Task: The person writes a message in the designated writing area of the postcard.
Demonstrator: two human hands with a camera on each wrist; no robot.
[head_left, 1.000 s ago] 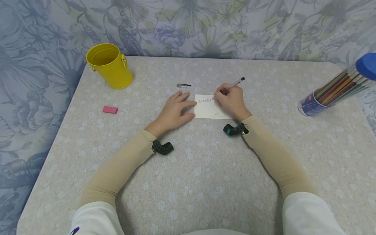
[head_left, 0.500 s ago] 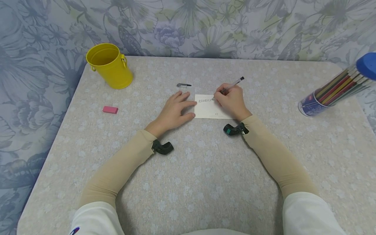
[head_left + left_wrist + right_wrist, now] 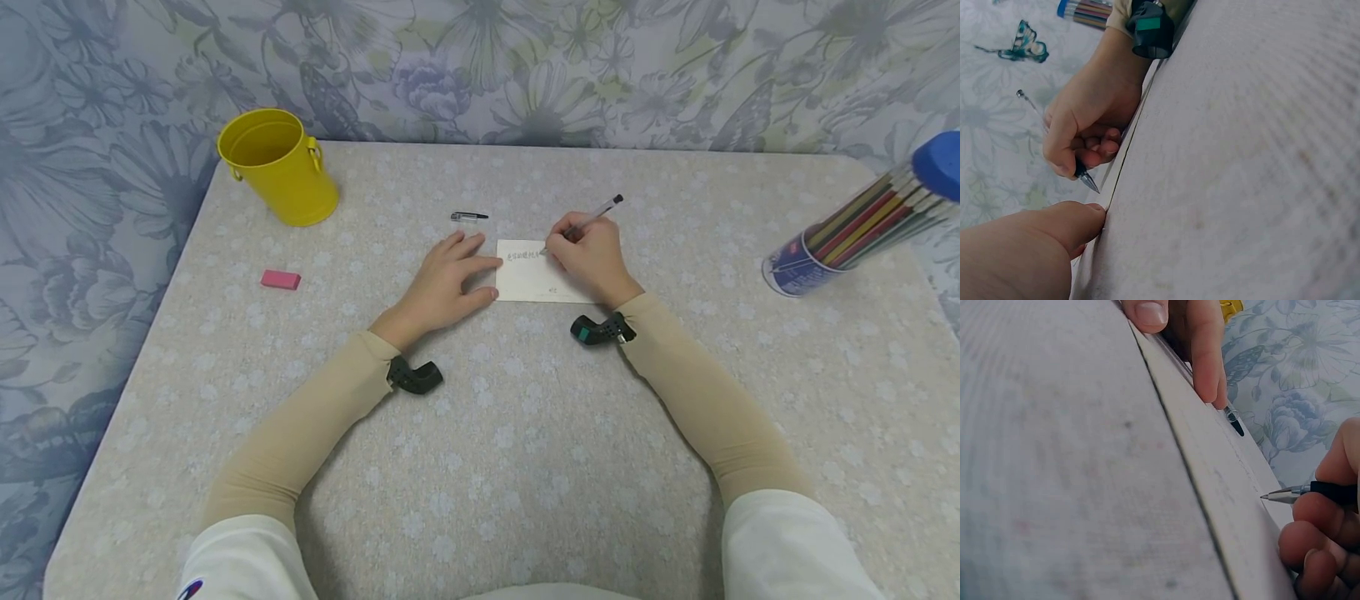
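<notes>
A white card [image 3: 528, 283] with a line of handwriting near its top lies flat on the table. My right hand [image 3: 592, 254] pinches a clear-barrelled pen [image 3: 602, 208] with a black grip, its metal tip [image 3: 1279, 495] at the end of the written line. The side of that hand rests over the card's right part and hides it. With fingers spread, my left hand [image 3: 442, 283] lies on the table, its index finger and thumb touching the card's left edge. Behind the left hand lies the pen cap [image 3: 469, 217].
A yellow bucket [image 3: 288, 179] stands at the back left, with a pink eraser [image 3: 281, 280] in front of it. On the right, a blue tub [image 3: 798, 262] leans, filled with coloured pencils [image 3: 870, 221]. The patterned wall [image 3: 487, 75] borders the table's back edge.
The pen tip shifts very slightly at the end of the written line. The left hand and the card stay in place.
</notes>
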